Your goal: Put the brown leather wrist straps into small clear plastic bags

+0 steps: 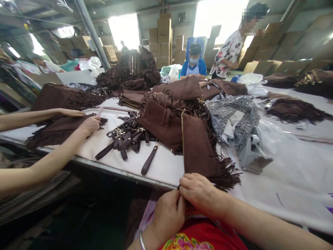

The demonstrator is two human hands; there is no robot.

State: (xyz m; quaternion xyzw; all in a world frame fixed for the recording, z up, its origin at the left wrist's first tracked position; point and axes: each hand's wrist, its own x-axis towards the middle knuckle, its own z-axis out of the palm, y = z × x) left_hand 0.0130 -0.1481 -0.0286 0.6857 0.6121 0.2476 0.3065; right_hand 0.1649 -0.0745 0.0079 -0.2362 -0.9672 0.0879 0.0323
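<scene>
A dark brown fringed pouch (199, 147) lies at the table's front edge, a gold zip along its left side and fringe to the right. My right hand (199, 191) has its fingers closed on the pouch's near corner, by the zip's end. Just below and to the left, my left hand (169, 210) pinches at the same corner, touching the right fingertips. What exactly lies between the fingers is mostly hidden. Beyond the hands rests a single brown wrist strap (150, 159) with a gold clasp. A heap of similar straps (127, 133) lies to its left.
More brown pouches (163, 123) are piled mid-table. At left, a co-worker's hand (91, 124) works on another fringed pouch (57, 126). A grey speckled cloth (231, 116), a white tape dispenser (253, 156) and clear plastic (281, 146) lie right. Other people stand or sit behind.
</scene>
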